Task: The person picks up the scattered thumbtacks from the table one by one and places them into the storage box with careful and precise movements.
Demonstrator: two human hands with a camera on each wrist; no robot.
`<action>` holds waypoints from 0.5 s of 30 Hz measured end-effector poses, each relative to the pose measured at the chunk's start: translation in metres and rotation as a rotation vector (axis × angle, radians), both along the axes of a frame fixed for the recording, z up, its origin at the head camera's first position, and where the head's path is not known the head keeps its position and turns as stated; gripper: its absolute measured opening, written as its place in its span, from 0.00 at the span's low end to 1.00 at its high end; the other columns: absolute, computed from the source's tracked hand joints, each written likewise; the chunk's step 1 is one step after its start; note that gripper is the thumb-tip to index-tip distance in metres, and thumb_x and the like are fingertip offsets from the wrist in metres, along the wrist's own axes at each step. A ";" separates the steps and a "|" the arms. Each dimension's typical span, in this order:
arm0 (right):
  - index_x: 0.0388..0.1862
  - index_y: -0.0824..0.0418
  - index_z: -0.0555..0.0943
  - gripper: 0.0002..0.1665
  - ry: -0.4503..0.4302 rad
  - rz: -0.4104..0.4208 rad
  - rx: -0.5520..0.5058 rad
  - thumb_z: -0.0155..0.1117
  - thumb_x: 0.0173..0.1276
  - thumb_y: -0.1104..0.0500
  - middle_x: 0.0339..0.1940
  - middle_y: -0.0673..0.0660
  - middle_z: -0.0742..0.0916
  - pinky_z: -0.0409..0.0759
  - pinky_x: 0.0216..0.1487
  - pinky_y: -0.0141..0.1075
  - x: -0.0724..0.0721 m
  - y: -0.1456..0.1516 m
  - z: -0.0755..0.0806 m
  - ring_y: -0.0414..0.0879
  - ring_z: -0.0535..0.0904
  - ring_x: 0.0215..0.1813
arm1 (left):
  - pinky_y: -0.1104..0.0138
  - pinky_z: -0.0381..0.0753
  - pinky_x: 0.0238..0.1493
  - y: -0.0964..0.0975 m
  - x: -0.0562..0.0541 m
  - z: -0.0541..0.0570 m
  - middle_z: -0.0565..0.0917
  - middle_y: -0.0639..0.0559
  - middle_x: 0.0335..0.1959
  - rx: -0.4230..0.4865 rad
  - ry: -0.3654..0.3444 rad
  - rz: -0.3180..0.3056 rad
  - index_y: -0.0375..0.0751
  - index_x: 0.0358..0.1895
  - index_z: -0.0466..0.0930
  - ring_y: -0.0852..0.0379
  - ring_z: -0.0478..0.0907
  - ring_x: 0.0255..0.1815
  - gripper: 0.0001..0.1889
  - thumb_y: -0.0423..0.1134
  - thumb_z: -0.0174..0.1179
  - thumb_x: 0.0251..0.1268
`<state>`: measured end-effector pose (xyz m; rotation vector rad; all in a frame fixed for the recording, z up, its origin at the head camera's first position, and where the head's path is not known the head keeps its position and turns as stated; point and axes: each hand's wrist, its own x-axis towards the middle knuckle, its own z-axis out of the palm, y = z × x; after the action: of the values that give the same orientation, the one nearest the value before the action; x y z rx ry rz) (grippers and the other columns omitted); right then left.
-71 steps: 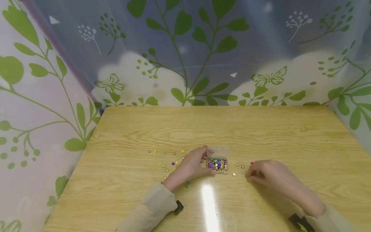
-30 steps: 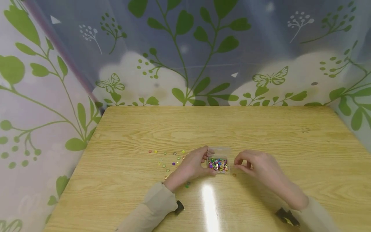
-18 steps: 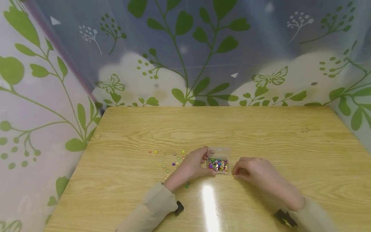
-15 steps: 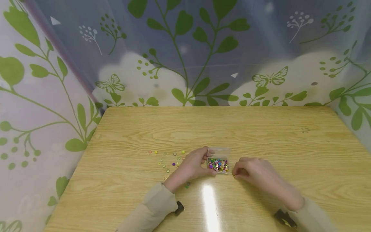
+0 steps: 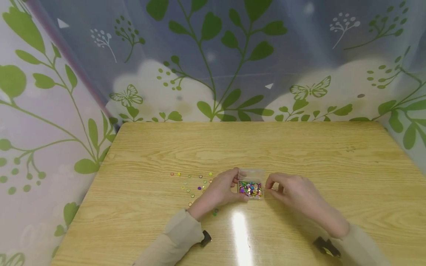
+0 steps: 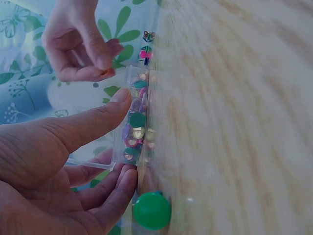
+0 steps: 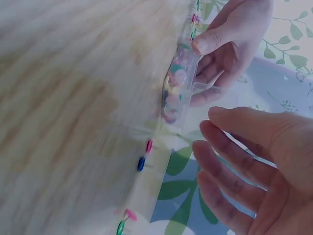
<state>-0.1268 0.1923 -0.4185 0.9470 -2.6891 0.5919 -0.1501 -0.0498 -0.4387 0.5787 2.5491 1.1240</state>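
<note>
A small clear plastic box [image 5: 250, 190] full of colourful thumbtacks stands mid-table with its lid [image 5: 252, 173] raised at the back. My left hand [image 5: 219, 188] grips its left side, thumb at the front and fingers behind, as the left wrist view also shows. Just right of the box, my right hand [image 5: 296, 190] has thumb and index finger together; a small orange-red thumbtack [image 6: 106, 73] shows at those fingertips in the left wrist view. Pink [image 7: 149, 145] and blue thumbtacks [image 7: 141, 164] lie beyond the box, hidden behind the right hand in the head view.
Several loose thumbtacks [image 5: 192, 195] lie scattered on the wooden table [image 5: 149, 147], left of the left hand. A green one [image 6: 152, 210] sits close to its fingers in the left wrist view. Leaf-patterned cloth [image 5: 186, 99] hangs behind the table.
My right hand came left to the box's right side, dipped to a gold thumbtack on the table, then rose slightly. That thumbtack no longer shows there. The left hand and box stayed put.
</note>
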 end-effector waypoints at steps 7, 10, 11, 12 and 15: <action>0.35 0.51 0.84 0.18 0.147 0.048 -0.078 0.81 0.50 0.67 0.29 0.44 0.89 0.67 0.18 0.20 -0.005 -0.015 0.003 0.33 0.78 0.22 | 0.62 0.80 0.58 0.000 0.000 0.000 0.82 0.48 0.56 -0.013 0.000 -0.003 0.43 0.60 0.77 0.51 0.79 0.56 0.32 0.46 0.78 0.52; 0.36 0.52 0.85 0.17 0.155 0.055 -0.113 0.81 0.50 0.67 0.31 0.45 0.90 0.68 0.18 0.20 -0.006 -0.019 0.004 0.32 0.78 0.23 | 0.61 0.80 0.58 0.000 0.000 0.000 0.82 0.48 0.56 -0.017 -0.002 -0.004 0.43 0.61 0.76 0.51 0.79 0.56 0.32 0.46 0.78 0.52; 0.37 0.52 0.86 0.17 0.151 0.059 -0.125 0.81 0.50 0.66 0.31 0.45 0.90 0.68 0.19 0.20 -0.006 -0.021 0.005 0.32 0.78 0.23 | 0.61 0.80 0.58 0.000 -0.001 0.000 0.82 0.48 0.56 -0.019 -0.002 -0.005 0.43 0.61 0.76 0.51 0.79 0.56 0.32 0.46 0.78 0.52; 0.37 0.53 0.86 0.17 0.149 0.063 -0.131 0.81 0.50 0.66 0.32 0.46 0.90 0.69 0.19 0.20 -0.006 -0.022 0.005 0.32 0.78 0.23 | 0.61 0.80 0.58 0.000 -0.001 0.000 0.82 0.48 0.57 -0.020 -0.002 -0.006 0.43 0.61 0.76 0.51 0.79 0.56 0.32 0.47 0.78 0.52; 0.39 0.53 0.88 0.17 0.138 0.073 -0.137 0.81 0.50 0.66 0.33 0.47 0.90 0.70 0.20 0.20 -0.006 -0.023 0.005 0.32 0.78 0.24 | 0.62 0.80 0.58 0.000 -0.001 0.000 0.82 0.47 0.57 -0.018 -0.004 -0.010 0.43 0.61 0.76 0.50 0.79 0.57 0.33 0.46 0.78 0.53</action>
<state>-0.1327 0.1688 -0.4136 1.0131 -2.4679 0.6897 -0.1513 -0.0496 -0.4386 0.5833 2.5475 1.0967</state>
